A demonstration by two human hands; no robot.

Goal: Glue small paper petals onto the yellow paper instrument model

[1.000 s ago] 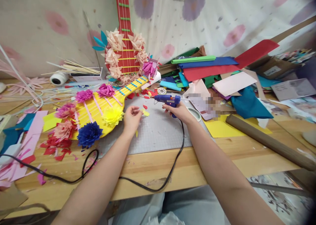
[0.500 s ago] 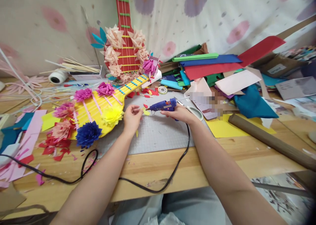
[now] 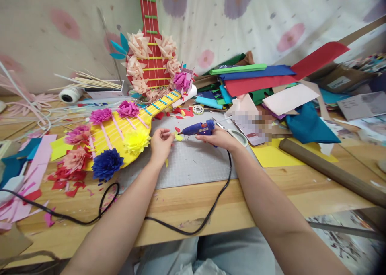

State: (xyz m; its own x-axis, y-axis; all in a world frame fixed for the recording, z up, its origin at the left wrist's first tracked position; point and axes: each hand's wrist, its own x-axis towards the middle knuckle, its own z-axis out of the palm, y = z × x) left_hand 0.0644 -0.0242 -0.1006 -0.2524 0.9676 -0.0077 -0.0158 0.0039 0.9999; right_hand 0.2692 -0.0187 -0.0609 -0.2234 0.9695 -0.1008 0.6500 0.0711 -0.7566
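Observation:
A blue hot glue gun [image 3: 197, 129] lies in the grip of my right hand [image 3: 220, 138], its nozzle pointing left. My left hand [image 3: 162, 144] pinches a small yellow paper piece [image 3: 178, 137] right at the nozzle tip; whether they touch I cannot tell. Both hands are over a grey cutting mat [image 3: 193, 166]. To the left of my left hand lies a yellow paper guitar [image 3: 113, 134] with pink strips. Around its body sit a yellow paper flower [image 3: 137, 141], a dark blue flower [image 3: 107, 164] and several pink and red ones.
Behind stands a red guitar [image 3: 155, 70] with peach flowers. Scissors [image 3: 238, 136] and a phone [image 3: 250, 132] lie right of my right hand. Coloured paper sheets [image 3: 259, 82] are piled at the back right. The black cord [image 3: 211, 216] loops along the table's front.
Both hands keep nearly the same place and hold. The yellow piece by the nozzle looks turned slightly, and the whole view has shifted a touch.

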